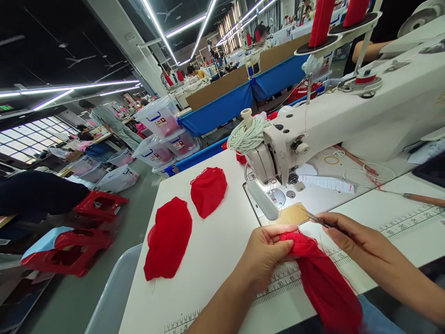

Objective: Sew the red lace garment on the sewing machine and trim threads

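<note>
My left hand [266, 248] pinches the upper end of a red fabric piece [321, 283], which hangs down over the table's front edge toward my lap. In my right hand [351, 236] is a small pair of metal thread snips [320, 221], its tip pointing left, just above and apart from the red fabric. Loose threads stick out along the fabric's edge. Behind both hands stands a white sewing machine [327, 125], with a tan patch [292, 214] on its bed near the needle area. Two cut red pieces, one larger [169, 239] and one smaller [208, 191], lie flat at the left.
Ruler markings [281, 282] run along the table's front. A coil of pale cord [248, 133] hangs on the machine head. At right lies a wooden-handled tool [422, 199]. Red thread cones [321, 23] stand above the machine. Plastic bins [160, 116] and red stools [69, 250] are at left.
</note>
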A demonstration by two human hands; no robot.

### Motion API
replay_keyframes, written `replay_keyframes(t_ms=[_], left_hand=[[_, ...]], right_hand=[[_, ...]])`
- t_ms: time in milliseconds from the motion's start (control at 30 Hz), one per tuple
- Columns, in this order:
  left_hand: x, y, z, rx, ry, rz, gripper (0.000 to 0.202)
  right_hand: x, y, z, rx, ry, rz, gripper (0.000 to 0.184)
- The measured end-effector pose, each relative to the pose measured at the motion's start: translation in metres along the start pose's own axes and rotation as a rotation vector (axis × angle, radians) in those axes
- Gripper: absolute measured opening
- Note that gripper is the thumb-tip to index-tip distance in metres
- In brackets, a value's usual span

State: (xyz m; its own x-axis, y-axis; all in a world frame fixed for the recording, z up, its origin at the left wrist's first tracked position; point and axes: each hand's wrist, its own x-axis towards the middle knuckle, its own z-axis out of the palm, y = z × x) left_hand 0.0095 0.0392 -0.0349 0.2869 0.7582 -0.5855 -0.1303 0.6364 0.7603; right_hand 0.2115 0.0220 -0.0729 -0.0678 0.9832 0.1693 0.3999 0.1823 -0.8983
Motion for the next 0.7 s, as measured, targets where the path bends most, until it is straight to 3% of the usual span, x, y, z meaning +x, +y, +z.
replay_keyframes(t_ms=[133, 267, 367, 500, 633, 700], left_hand=[[-0.001, 0.001, 0.005, 0.041, -0.010, 0.040, 0.061], [-0.004, 0.002, 0.011, 0.052, 0.003, 0.040, 0.060], [-0.005, 0.000, 0.011, 0.049, -0.008, 0.039, 0.062], [-0.005, -0.002, 0.006, 0.059, 0.006, 0.070, 0.058], [-0.003, -0.001, 0.002, 0.048, 0.029, 0.085, 0.059], [-0.002, -0.001, 0.002, 0.059, 0.007, 0.079, 0.060]], right_hand=[[-0.003, -0.011, 0.015, 0.065, -0.067, -0.013, 0.019], [-0.006, -0.012, 0.032, -0.114, 0.026, -0.153, 0.018], [-0.007, -0.013, 0.035, -0.067, 0.053, -0.093, 0.015], [-0.003, 0.000, 0.005, -0.048, 0.124, 0.179, 0.027], [-0.001, 0.036, -0.043, -0.622, 0.115, 0.399, 0.051], [-0.004, 0.051, -0.057, -0.804, 0.103, 0.301, 0.055]])
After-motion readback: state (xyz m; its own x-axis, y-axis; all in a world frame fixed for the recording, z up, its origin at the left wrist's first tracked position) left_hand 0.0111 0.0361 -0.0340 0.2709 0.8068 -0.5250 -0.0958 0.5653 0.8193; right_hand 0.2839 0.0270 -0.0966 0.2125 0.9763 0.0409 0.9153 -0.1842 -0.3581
